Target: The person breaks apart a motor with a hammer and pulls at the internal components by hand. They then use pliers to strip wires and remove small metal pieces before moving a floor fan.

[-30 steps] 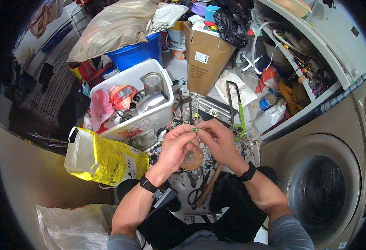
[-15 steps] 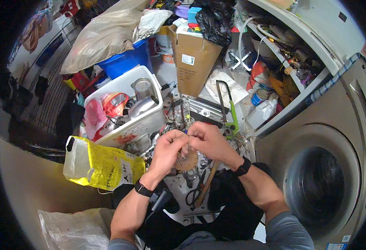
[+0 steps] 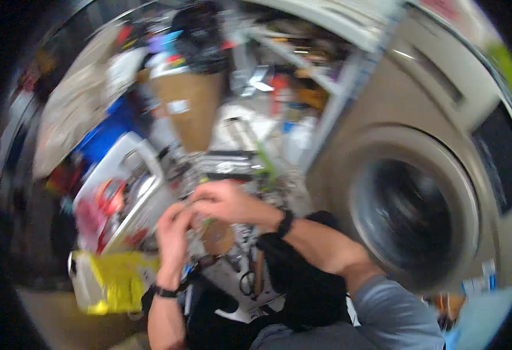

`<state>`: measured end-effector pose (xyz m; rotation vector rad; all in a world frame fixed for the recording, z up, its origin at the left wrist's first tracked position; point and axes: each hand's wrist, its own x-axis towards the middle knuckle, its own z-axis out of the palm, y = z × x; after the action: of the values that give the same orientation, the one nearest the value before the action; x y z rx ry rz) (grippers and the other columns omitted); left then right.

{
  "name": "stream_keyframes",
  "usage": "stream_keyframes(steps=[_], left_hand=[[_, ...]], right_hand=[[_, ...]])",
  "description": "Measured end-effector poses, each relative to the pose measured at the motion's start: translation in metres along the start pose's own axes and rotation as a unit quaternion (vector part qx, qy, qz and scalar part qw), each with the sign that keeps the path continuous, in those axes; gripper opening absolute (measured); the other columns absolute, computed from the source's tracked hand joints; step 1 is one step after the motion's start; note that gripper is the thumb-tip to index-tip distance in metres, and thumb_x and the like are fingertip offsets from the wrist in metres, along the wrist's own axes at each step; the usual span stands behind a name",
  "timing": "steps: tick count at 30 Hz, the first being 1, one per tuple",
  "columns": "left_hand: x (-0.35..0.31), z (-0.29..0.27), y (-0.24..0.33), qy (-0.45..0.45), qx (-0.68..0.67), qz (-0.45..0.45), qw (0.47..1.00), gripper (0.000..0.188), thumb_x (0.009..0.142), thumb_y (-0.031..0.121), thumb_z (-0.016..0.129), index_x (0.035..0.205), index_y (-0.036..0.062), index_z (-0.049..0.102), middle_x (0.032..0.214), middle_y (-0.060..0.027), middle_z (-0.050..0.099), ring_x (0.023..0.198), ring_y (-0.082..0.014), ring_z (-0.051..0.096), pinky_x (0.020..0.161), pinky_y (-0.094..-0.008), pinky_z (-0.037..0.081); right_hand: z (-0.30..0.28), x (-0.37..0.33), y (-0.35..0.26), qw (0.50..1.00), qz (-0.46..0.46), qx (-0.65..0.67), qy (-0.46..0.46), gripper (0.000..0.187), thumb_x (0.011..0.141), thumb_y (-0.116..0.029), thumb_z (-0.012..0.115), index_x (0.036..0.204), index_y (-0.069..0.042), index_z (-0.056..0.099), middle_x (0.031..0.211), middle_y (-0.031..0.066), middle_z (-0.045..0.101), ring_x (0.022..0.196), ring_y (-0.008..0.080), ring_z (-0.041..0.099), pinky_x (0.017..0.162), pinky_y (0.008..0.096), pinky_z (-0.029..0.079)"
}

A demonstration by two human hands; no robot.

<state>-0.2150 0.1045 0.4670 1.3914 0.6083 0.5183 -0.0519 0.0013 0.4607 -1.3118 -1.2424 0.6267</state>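
My left hand (image 3: 174, 233) and my right hand (image 3: 227, 202) meet in front of me, fingertips pinched together. Whatever lies between the fingers is too small and blurred to make out. Just below them is a round brown disc-shaped piece (image 3: 218, 238), its kind unclear. Nearer my lap lie black-handled scissors (image 3: 247, 284) and a wooden handle (image 3: 259, 271). Beyond the hands, a green-framed hacksaw (image 3: 266, 162) rests among smeared clutter.
On the left stand a white plastic bin (image 3: 157, 160) of odds and ends and a yellow bag (image 3: 113, 283). A tall cardboard box (image 3: 192, 111) is at the back. A front-loading washing machine (image 3: 337, 140) fills the right, beside a cluttered shelf (image 3: 302, 64).
The view has swung to the right and blurred, so the surroundings appear farther left and more of the washing machine shows. Both hands stay pinched together.
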Motion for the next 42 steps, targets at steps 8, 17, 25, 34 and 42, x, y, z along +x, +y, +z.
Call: stream_keyframes(steps=[8,17,25,34,42], left_hand=[[0.019,0.027,-0.023,-0.213,0.014,-0.032,0.976,0.011,0.095,0.015,0.068,0.095,0.0043,0.064,0.078,-0.0028,0.062,0.066,-0.0115,0.053,0.06,-0.0251,0.04],[-0.012,0.146,-0.026,-0.318,0.019,-0.002,0.948,0.007,0.098,0.01,0.064,0.094,0.0043,0.065,0.078,-0.0007,0.062,0.067,-0.009,0.056,0.058,-0.0257,0.042],[-0.038,0.17,-0.016,-0.271,-0.053,0.001,0.961,0.013,0.101,0.016,0.061,0.095,0.0054,0.059,0.08,-0.0011,0.059,0.071,-0.0094,0.059,0.059,-0.0255,0.045],[-0.079,0.131,0.018,-0.329,0.056,-0.021,0.942,0.048,0.101,0.023,0.067,0.143,0.0008,0.058,0.139,-0.0182,0.062,0.12,-0.0353,0.064,0.097,-0.0482,0.056],[-0.105,0.158,0.035,-0.317,0.078,-0.025,0.945,0.03,0.102,0.024,0.064,0.123,0.0019,0.067,0.114,-0.0147,0.069,0.094,-0.0265,0.067,0.075,-0.04,0.057]], right_hand=[[-0.017,-0.056,0.005,0.979,0.0,-0.159,0.125,0.014,0.08,-0.012,0.069,0.086,0.001,0.068,0.076,0.0194,0.07,0.068,0.0329,0.069,0.064,0.043,0.054],[-0.051,-0.176,-0.071,0.911,0.067,-0.265,0.308,0.015,0.083,-0.007,0.062,0.076,0.004,0.057,0.071,0.0229,0.064,0.068,0.0422,0.067,0.062,0.0489,0.051],[-0.059,-0.196,-0.093,0.943,0.096,-0.082,0.308,0.028,0.091,-0.015,0.068,0.076,0.006,0.058,0.061,0.013,0.065,0.053,0.019,0.067,0.048,0.0338,0.051],[-0.033,-0.191,-0.071,0.94,0.067,-0.157,0.295,0.036,0.091,-0.027,0.073,0.076,0.003,0.061,0.067,0.0132,0.069,0.058,0.0187,0.066,0.05,0.0369,0.05],[-0.038,-0.212,-0.086,0.915,0.03,-0.208,0.343,0.024,0.082,-0.012,0.071,0.076,0.008,0.059,0.069,0.0206,0.064,0.066,0.028,0.066,0.057,0.0425,0.051]])
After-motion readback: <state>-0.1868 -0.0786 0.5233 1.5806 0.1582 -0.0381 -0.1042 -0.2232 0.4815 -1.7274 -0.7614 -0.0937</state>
